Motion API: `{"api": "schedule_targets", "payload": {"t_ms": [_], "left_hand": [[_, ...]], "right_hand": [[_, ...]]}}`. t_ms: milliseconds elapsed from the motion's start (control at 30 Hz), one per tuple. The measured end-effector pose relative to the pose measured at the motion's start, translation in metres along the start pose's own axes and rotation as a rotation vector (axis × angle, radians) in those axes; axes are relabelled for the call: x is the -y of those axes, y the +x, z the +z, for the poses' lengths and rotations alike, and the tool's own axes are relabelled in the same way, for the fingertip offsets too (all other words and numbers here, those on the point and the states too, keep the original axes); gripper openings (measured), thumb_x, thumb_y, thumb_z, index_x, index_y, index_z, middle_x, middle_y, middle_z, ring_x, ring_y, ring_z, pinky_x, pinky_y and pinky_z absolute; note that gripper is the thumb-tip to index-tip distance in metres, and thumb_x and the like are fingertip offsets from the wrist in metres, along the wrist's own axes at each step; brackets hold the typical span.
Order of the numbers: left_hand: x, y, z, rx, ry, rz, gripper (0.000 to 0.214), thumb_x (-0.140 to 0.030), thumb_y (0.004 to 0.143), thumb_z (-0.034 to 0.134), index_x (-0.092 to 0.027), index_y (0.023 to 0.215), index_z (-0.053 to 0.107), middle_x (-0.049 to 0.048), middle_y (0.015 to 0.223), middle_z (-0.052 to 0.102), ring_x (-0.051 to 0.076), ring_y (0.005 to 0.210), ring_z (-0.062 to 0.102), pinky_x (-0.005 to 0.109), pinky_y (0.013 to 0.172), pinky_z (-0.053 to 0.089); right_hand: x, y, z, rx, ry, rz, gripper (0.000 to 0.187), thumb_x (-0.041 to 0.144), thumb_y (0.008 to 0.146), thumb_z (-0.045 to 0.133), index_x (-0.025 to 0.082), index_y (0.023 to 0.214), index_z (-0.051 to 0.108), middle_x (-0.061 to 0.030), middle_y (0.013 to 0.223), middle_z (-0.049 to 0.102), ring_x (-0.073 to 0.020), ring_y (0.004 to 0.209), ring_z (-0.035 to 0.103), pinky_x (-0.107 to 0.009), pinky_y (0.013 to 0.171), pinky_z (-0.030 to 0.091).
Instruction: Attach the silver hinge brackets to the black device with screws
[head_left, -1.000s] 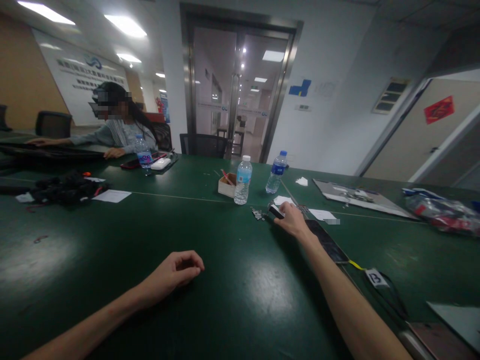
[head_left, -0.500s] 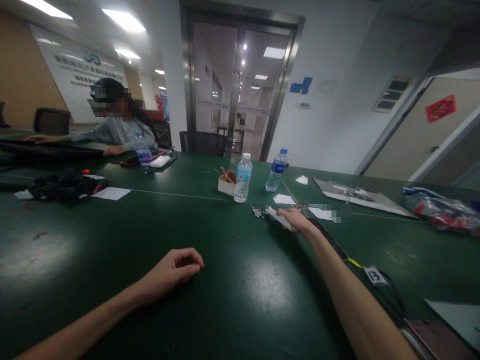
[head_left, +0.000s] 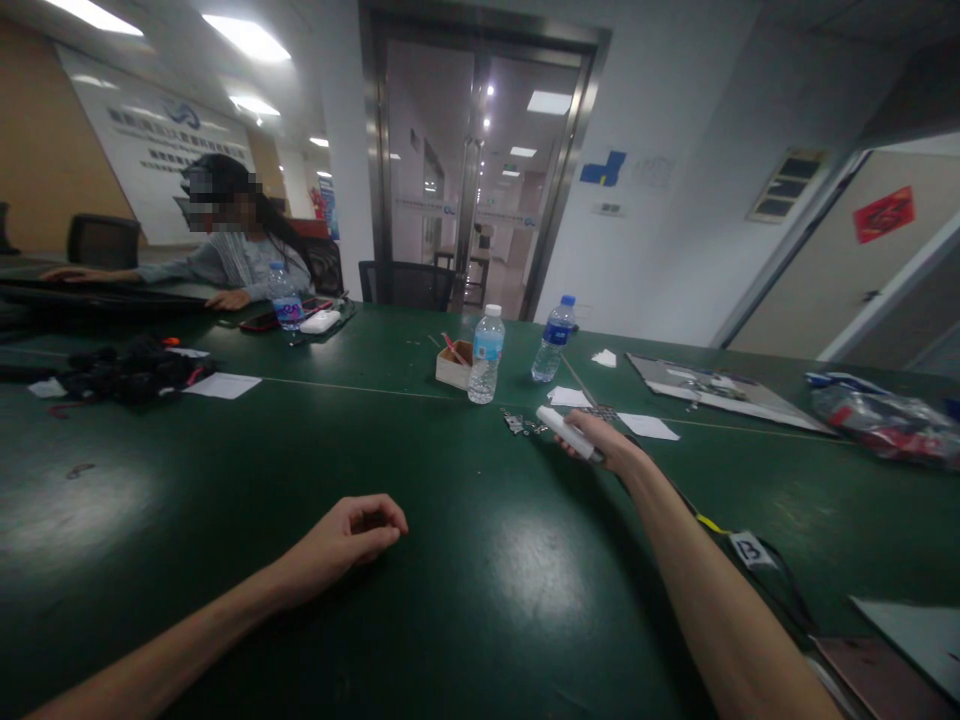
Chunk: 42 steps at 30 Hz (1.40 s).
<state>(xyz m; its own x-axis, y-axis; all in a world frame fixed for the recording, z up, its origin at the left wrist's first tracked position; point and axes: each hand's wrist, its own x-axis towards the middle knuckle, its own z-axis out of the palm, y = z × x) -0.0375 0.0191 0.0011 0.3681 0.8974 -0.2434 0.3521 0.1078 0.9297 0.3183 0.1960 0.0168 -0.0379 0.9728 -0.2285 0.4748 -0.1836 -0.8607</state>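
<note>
Desk (head_left: 450, 620): dk green, glossy, crossed by thin pale seams.
White bar (head_left: 564, 430): held tilted in R hand, just above desk, nr metal bits; dark end seen on wrist side.
R hand (head_left: 606, 440): closed round white bar; some fingers seen past its lower edge, rest hidden.
L hand (head_left: 352, 535): rested at desk, well apart from bar; fingers loosely curled, hollow left betw thumb & index; whether tips are touching can't be told.
Metal bits (head_left: 514, 424): scattered in small cluster, just L of bar's front end.
White-cap bottle (head_left: 486, 362): clear, blue label, stood upright.
Small box (head_left: 451, 373): pale, open-topped, set beside white-cap bottle; red item (head_left: 453, 350) stuck out of top.
Blue-cap bottle (head_left: 553, 350): stood upright, R of white-cap bottle.
Papers (head_left: 649, 427): white, laid flat beyond R hand.
B tag (head_left: 751, 550): white w/ black letter, laid R of R arm (head_left: 697, 560), nr yellow strip (head_left: 712, 525).
Board (head_left: 795, 413): laid flat, far R side, metallic pcs on top.
Plastic bag (head_left: 892, 430): at R edge, red & blue contents seen thru.
Black bundle (head_left: 135, 372): L side, white sheet (head_left: 223, 386) nr it.
Co-worker (head_left: 259, 265): seated far L, arms laid on desk; third bottle (head_left: 287, 305) stood nearby.
</note>
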Motion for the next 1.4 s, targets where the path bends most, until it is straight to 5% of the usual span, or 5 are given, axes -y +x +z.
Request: {"api": "schedule_targets", "payload": {"t_ms": [367, 533, 867, 1067, 1400], "left_hand": [[-0.009, -0.003, 0.015, -0.326, 0.304, 0.041, 0.045, -0.049, 0.083, 0.050, -0.022, 0.119, 0.050, 0.0072, 0.116, 0.052, 0.026, 0.098, 0.050, 0.035, 0.079, 0.043], [-0.014, -0.005, 0.024, -0.121, 0.490, 0.230, 0.029, -0.040, 0.086, 0.050, -0.022, 0.108, 0.057, 0.0057, 0.109, 0.056, 0.024, 0.098, 0.049, 0.034, 0.084, 0.040], [-0.024, -0.016, 0.024, 0.099, 0.544, 0.193, 0.026, -0.040, 0.082, 0.057, -0.024, 0.101, 0.060, 0.0025, 0.098, 0.055, 0.020, 0.086, 0.048, 0.029, 0.072, 0.038], [-0.027, -0.015, 0.023, 0.111, 0.559, 0.246, 0.021, -0.037, 0.081, 0.060, -0.023, 0.097, 0.061, 0.0016, 0.091, 0.055, 0.018, 0.081, 0.047, 0.029, 0.071, 0.036], [-0.027, -0.014, 0.026, 0.076, 0.613, 0.320, 0.017, -0.029, 0.078, 0.059, -0.022, 0.093, 0.059, -0.0001, 0.085, 0.055, 0.016, 0.077, 0.048, 0.028, 0.073, 0.037]], "right_hand": [[0.083, -0.107, 0.096, 0.692, -0.832, -0.215, 0.027, 0.038, 0.068, 0.068, 0.015, 0.082, 0.065, -0.0002, 0.068, 0.063, -0.0125, 0.058, 0.058, -0.021, 0.050, 0.044], [0.099, -0.153, 0.128, 0.899, -0.876, -0.388, 0.033, 0.042, 0.082, 0.051, 0.015, 0.067, 0.062, 0.0012, 0.053, 0.058, -0.0115, 0.050, 0.056, -0.022, 0.051, 0.044], [0.015, -0.005, 0.057, -0.372, -0.845, -0.268, 0.071, 0.061, 0.084, 0.042, 0.008, 0.132, 0.040, -0.0244, 0.137, 0.036, -0.0364, 0.131, 0.028, -0.050, 0.102, 0.024], [-0.034, 0.048, 0.046, -0.322, -0.795, -0.249, 0.078, 0.063, 0.088, 0.030, 0.007, 0.142, 0.026, -0.0228, 0.136, 0.040, -0.0299, 0.128, 0.036, -0.041, 0.103, 0.027], [0.000, 0.061, 0.087, -0.021, -0.807, -0.557, 0.056, 0.049, 0.091, 0.036, 0.015, 0.134, 0.045, -0.0121, 0.141, 0.039, -0.0215, 0.130, 0.034, -0.033, 0.109, 0.021]]}}
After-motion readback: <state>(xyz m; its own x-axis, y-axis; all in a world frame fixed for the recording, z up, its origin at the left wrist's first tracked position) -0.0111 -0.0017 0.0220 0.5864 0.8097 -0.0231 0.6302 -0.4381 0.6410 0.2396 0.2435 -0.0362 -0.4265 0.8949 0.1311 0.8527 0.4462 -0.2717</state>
